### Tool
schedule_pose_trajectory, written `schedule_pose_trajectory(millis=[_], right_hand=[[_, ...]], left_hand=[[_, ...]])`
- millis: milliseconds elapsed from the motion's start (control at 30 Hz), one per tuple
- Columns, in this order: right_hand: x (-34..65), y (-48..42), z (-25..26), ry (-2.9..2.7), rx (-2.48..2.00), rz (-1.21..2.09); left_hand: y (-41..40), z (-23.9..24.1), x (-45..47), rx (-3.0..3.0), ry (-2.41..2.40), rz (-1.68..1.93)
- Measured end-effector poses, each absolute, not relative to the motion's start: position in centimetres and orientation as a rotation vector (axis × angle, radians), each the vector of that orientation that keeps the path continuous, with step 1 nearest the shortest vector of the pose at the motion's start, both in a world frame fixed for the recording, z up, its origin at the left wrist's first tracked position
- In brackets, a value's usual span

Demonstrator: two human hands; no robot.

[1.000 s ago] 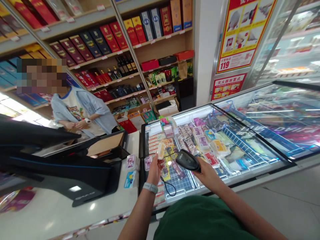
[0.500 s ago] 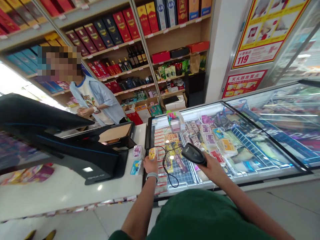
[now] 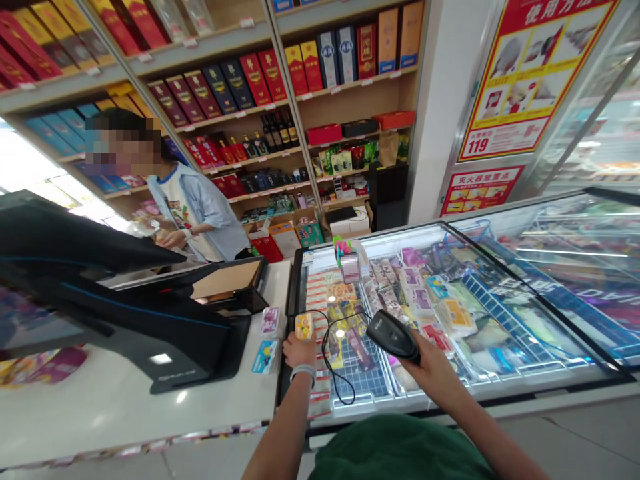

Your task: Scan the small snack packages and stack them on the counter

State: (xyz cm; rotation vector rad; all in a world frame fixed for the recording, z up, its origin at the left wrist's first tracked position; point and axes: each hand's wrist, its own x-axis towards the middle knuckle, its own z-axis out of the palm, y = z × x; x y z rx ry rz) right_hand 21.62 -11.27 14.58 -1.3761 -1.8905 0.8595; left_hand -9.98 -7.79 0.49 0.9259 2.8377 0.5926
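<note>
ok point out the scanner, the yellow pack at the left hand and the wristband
Scanner [image 3: 393, 335], head view, middle of its black body
Yellow pack [image 3: 303, 326], head view, its printed face
Wristband [image 3: 303, 369], head view, middle of the band

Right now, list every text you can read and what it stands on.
"119": red-and-yellow poster.
"使用方法": top of that poster.
"灭火器放置点": red sign below it.
"沱牌": red box on the shelf.
Too small or blurred to read: black scanner, yellow pack, monitor stand, price tags, the other boxes and the freezer lettering.
</note>
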Motion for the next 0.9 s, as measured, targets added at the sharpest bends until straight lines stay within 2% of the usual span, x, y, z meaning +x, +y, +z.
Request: schedule_pose_trajectory(millis=[233,500,900], right_hand=[[21.7,-11.4,14.4,-1.914,-1.429,0.805],[21.6,-11.5,14.1,-1.913,-1.419,0.814],[21.7,-12.1,14.7,-1.877,-1.406,0.823]], left_hand=[[-8.2,0.2,-10.2,1.015,2.881,0.598],[-8.3,2.6,-9.2,1.185,2.844,0.686],[-6.7,4.7,-6.3,1.650,2.485,0.881]])
